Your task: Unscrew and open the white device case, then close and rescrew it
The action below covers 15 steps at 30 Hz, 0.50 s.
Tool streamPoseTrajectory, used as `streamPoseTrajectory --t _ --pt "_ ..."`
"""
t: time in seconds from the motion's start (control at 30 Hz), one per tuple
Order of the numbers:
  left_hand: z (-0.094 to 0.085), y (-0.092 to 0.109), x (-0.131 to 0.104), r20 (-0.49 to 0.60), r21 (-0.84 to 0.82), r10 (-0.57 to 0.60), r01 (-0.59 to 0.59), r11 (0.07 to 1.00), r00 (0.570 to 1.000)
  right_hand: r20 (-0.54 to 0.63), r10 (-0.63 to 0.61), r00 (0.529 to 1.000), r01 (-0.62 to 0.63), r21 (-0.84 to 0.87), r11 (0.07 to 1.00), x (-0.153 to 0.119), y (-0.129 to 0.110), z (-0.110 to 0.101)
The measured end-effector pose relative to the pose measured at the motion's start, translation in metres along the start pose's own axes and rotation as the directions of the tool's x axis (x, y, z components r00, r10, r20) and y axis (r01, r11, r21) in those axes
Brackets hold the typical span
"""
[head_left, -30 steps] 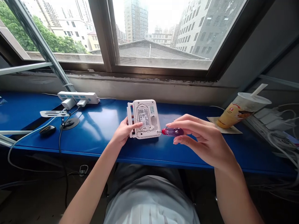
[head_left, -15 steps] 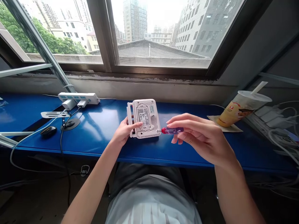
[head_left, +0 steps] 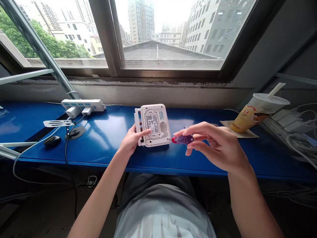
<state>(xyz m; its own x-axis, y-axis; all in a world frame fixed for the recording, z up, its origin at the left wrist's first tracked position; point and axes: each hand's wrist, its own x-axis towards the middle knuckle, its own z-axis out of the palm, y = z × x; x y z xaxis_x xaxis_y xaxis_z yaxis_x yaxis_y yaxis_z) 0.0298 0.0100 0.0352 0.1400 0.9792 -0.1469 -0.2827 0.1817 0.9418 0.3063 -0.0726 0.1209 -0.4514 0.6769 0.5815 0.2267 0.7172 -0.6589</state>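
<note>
My left hand (head_left: 135, 138) grips a white router (head_left: 162, 134) by its left side, thumb across the labelled underside, which faces me. Folded antennas run along that left edge. In my right hand (head_left: 210, 140) is a screwdriver (head_left: 183, 139) with a purple translucent handle and a red collar, pinched between thumb and fingers. Its tip meets the lower right corner of the router; whether it sits in a screw there is too small to tell.
A white power strip (head_left: 95, 105) with plugged-in adapters lies at the back left of the blue desk (head_left: 104, 145). A black mouse (head_left: 52, 141) is near the left. On the right a drink cup (head_left: 247, 114) with a straw stands on a napkin (head_left: 251, 135), beside cables.
The fingers of my right hand have shifted around the screwdriver handle, with the forefinger now bent nearer its collar. The router and my left hand stay almost still.
</note>
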Motion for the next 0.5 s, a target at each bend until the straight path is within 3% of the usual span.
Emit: streamPoseTrajectory --t 0.23,0.5 --pt "-0.0005 0.0001 0.0024 -0.026 -0.009 -0.005 0.005 1.000 1.000 0.173 -0.042 0.984 0.041 0.009 0.999 -0.0004 -0.0051 -0.0036" --pt "-0.0011 -0.0006 0.0021 -0.021 -0.013 0.011 -0.012 1.000 1.000 -0.038 -0.057 0.998 0.051 -0.142 0.988 0.0038 -0.0023 0.0024"
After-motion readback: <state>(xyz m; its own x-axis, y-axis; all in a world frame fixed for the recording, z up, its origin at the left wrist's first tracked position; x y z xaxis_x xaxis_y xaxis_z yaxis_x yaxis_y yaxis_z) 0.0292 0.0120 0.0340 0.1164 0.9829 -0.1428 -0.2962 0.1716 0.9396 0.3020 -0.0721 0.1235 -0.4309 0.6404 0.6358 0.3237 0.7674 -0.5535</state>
